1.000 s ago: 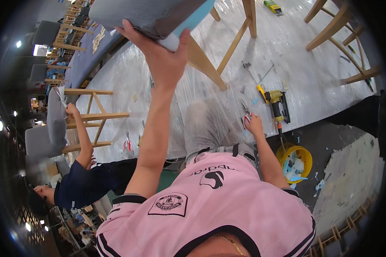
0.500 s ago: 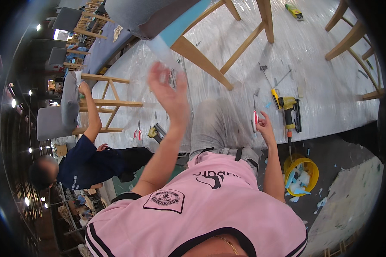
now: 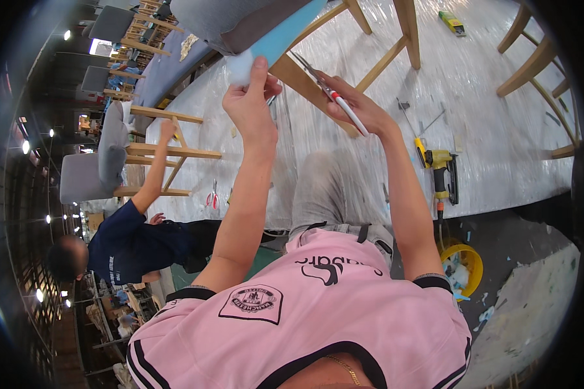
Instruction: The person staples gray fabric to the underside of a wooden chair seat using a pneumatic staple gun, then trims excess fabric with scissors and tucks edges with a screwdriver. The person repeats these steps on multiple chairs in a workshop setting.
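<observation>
In front of me is a chair with a wooden frame (image 3: 305, 81), grey fabric (image 3: 207, 23) and a sheet of light blue foam (image 3: 282, 35) along its edge. My left hand (image 3: 250, 110) pinches a tuft of white wadding (image 3: 240, 66) at the end of that foam, thumb raised. My right hand (image 3: 363, 111) is closed around a pair of scissors (image 3: 341, 105) with red-and-white handles. Their blades point up and left, over the chair's wooden leg and near the foam. Whether the blades are apart is hard to tell.
On the plastic-covered table (image 3: 344, 175) at right lie a nail gun (image 3: 442, 172), a yellow-handled tool (image 3: 420, 151) and a small green-yellow box (image 3: 451, 23). A yellow bucket (image 3: 475, 269) of scraps stands below. At left a co-worker (image 3: 126, 243) handles another chair (image 3: 113, 152).
My right hand has picked the scissors up from the table and brought them up to the chair. My left hand has moved up and taken hold of the white wadding.
</observation>
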A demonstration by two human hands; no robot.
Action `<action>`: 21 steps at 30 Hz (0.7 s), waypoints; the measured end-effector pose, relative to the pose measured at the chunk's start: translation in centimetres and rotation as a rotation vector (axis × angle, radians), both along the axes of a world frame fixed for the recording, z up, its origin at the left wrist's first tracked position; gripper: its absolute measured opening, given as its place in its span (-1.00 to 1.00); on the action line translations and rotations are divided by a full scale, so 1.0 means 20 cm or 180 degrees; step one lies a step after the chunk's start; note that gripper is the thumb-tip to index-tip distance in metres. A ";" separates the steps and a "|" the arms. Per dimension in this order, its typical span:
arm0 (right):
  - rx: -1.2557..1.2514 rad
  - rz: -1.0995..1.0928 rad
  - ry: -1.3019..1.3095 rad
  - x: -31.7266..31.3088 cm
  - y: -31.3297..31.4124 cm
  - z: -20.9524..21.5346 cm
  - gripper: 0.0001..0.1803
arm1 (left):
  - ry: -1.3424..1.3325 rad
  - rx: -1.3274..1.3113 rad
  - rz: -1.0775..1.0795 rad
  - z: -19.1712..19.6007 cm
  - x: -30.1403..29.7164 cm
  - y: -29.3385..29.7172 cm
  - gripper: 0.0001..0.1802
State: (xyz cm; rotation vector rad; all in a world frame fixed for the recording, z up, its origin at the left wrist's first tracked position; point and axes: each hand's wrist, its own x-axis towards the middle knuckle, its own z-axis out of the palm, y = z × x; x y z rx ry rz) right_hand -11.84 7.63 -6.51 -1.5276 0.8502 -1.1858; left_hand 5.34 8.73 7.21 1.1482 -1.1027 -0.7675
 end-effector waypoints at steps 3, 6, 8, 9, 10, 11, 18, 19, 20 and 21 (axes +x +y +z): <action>-0.0345 0.0048 0.0018 0.02 -0.07 0.11 0.15 | -0.0402 -0.0119 0.0033 -0.01 0.02 -0.03 -0.61; -0.0427 -0.0004 0.0018 0.05 -0.11 0.20 0.15 | -0.0571 -0.0144 0.0015 -0.01 0.01 -0.02 -0.60; -0.0371 -0.0027 -0.0035 0.06 -0.11 0.22 0.14 | -0.0534 -0.0146 0.0001 -0.01 0.01 -0.02 -0.60; -0.0328 -0.0005 -0.0121 0.07 -0.11 0.21 0.13 | -0.0516 -0.0139 -0.0003 -0.01 0.01 -0.02 -0.60; -0.0284 0.0016 -0.0208 0.08 -0.11 0.21 0.12 | -0.0540 -0.0154 -0.0003 -0.01 0.01 -0.02 -0.60; -0.0294 -0.0019 -0.0206 0.08 -0.11 0.21 0.08 | -0.0564 -0.0169 -0.0003 -0.01 0.02 -0.03 -0.60; -0.0512 -0.0296 -0.0570 0.10 -0.14 0.15 -0.16 | -0.0628 -0.0189 -0.0055 -0.03 0.03 -0.05 -0.65; -0.0514 -0.0312 -0.0661 0.10 -0.14 0.13 -0.19 | -0.0584 -0.0212 -0.0064 -0.03 0.03 -0.05 -0.63; -0.0579 -0.0319 -0.0490 0.08 -0.14 0.12 -0.22 | -0.0541 -0.0235 -0.0074 -0.03 0.02 -0.05 -0.62; -0.0640 -0.0311 -0.0323 0.06 -0.14 0.13 -0.24 | -0.0502 -0.0254 -0.0070 -0.03 0.02 -0.05 -0.61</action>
